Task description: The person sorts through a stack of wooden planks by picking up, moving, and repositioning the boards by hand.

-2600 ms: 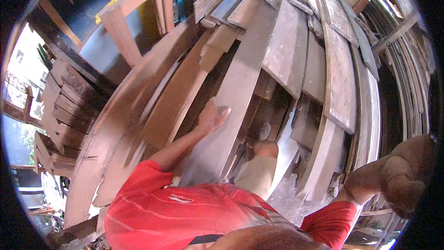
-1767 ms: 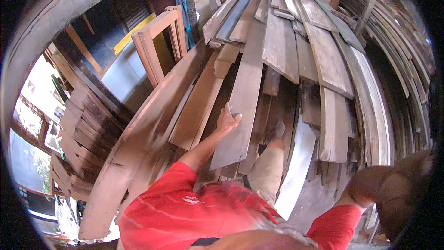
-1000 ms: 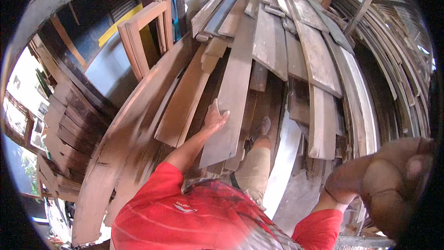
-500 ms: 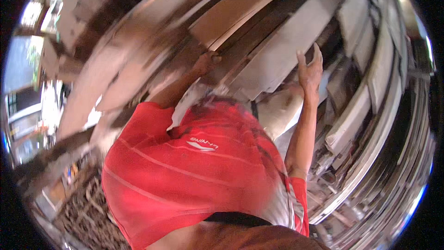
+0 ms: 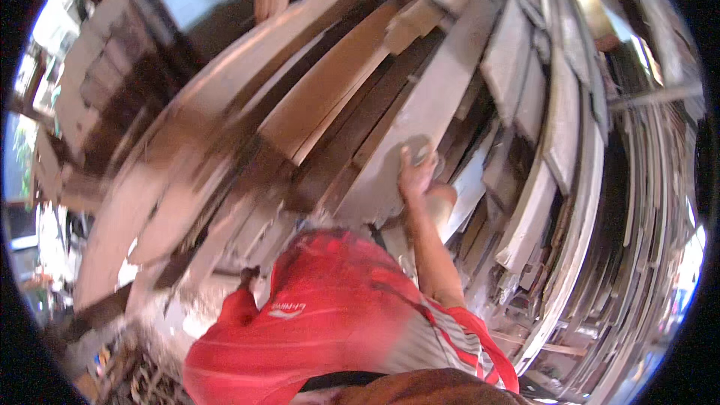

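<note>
Right hand (image 5: pixel 417 174), partly open with thumb and fingers apart and nothing visibly held, has moved inward from the right side of the long pale board (image 5: pixel 429 109), which lies among other planks (image 5: pixel 326 82), to its near end; I cannot confirm contact. Left hand (image 5: pixel 250 277) has withdrawn to below and left of that board, grip indeterminable, so I judge the right now attends the board.

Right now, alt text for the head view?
The person's right hand is over a long pale plank, contact unclear; the left hand is low beside the red shirt. More boards lie either side.
</note>
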A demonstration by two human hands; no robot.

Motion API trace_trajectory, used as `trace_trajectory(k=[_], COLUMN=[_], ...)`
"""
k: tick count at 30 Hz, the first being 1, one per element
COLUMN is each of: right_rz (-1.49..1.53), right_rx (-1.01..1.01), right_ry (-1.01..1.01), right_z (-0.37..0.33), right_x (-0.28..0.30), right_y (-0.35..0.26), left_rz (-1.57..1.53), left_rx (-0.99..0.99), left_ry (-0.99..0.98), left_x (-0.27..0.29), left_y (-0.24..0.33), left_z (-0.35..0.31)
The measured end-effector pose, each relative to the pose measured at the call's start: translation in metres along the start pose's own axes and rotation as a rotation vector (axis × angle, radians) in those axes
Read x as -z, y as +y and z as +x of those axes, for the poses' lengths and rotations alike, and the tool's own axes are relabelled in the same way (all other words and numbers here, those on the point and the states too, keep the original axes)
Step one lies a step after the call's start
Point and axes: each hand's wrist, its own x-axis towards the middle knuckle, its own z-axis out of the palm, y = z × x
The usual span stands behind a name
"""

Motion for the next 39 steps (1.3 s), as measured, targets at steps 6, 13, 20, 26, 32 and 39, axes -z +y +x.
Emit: trace_trajectory(k=[6, 13, 20, 26, 32, 39], right_rz=[0.083, 0.09, 0.089, 0.064, 0.045, 0.003], right_rx=[-0.037, -0.039, -0.097, -0.019, 0.017, 0.045], right_ry=[-0.037, -0.069, -0.081, -0.011, 0.024, 0.025], right_z=[-0.006, 0.001, 0.0, 0.0, -0.001, 0.002], right_x=[0.013, 0.008, 0.013, 0.009, 0.009, 0.005], right_y=[-0.018, -0.015, -0.029, -0.023, -0.026, -0.024], left_rz=[-0.223, -0.879, -1.171, -1.243, -1.298, -1.305], left_rx=[0.325, 0.415, 0.144, 0.176, 0.224, 0.261], left_ry=[0.247, 0.877, 0.836, 0.712, 0.633, 0.575], left_x=[0.086, 0.223, 0.258, 0.252, 0.235, 0.231], left_y=[0.013, 0.069, 0.087, 0.088, 0.096, 0.1], left_z=[0.197, 0.339, 0.378, 0.379, 0.377, 0.383])
